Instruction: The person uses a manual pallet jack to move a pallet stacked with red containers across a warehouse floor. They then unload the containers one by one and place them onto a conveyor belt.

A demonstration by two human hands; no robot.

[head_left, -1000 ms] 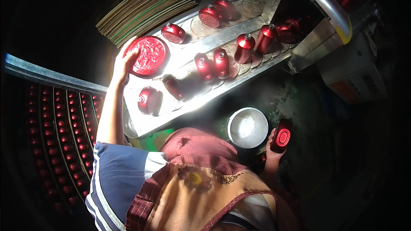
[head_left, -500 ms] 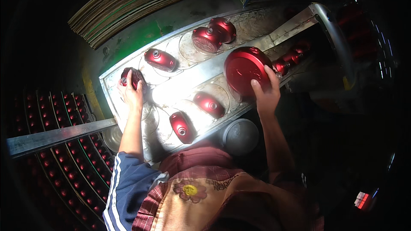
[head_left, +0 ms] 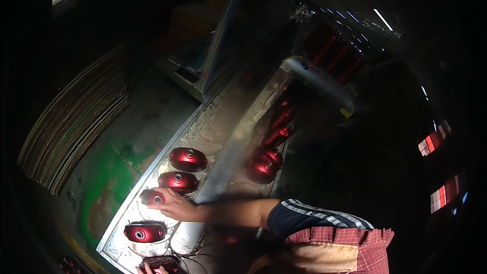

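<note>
Nearest, at bottom edge, a hand, prob. the left, shows only fingertips touching a red cap; grip can't be told. Next up the metal tray lies a 2nd red cap, untouched. Right hand reaches across, fingers spread flat on a 3rd cap, not clamped. Beyond: two more caps, then dark red pieces w/ stacked sheets far left.

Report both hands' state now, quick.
Left hand: open, fingers laid over a small glossy red metal shell on the tray.
Right hand: only fingertips show at the picture's lower edge, by another red shell; cannot be told.
</note>
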